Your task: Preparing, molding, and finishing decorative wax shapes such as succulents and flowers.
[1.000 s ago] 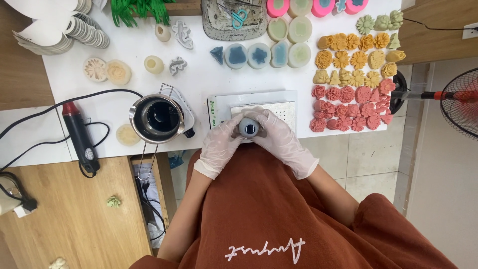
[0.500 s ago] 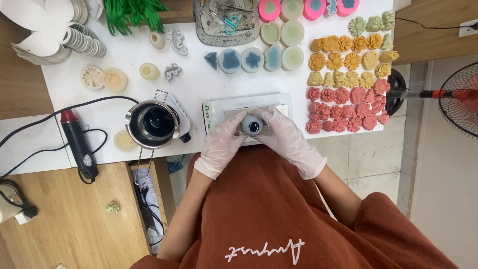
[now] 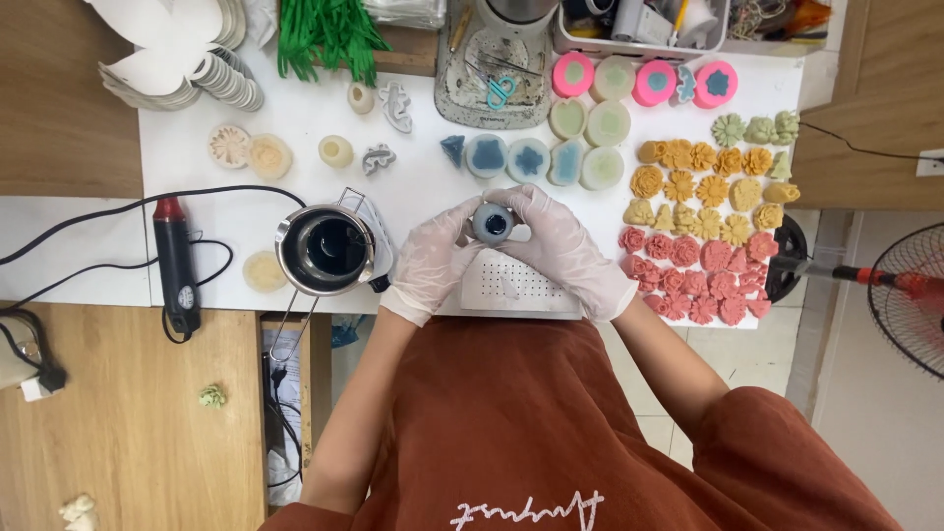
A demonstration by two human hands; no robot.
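Both gloved hands hold a small round mould (image 3: 493,222) with dark blue fill, just above a white perforated board (image 3: 518,285) at the table's near edge. My left hand (image 3: 431,258) cups its left side and my right hand (image 3: 560,246) wraps its right side. A steel pot (image 3: 327,249) with dark liquid stands just left of my left hand. A row of blue-filled round moulds (image 3: 531,160) lies beyond the hands.
Orange, yellow and red flower shapes (image 3: 703,231) cover the right of the white table (image 3: 423,177). A black heat gun (image 3: 177,265) with cord lies at left. Pink moulds (image 3: 644,81), a grey tray (image 3: 492,69), green strips (image 3: 324,34) and white cups (image 3: 187,69) line the far side. A fan (image 3: 910,295) stands right.
The hands with the mould have moved a little away from me, over the perforated board. The view has shifted, so the table sits lower in the picture.
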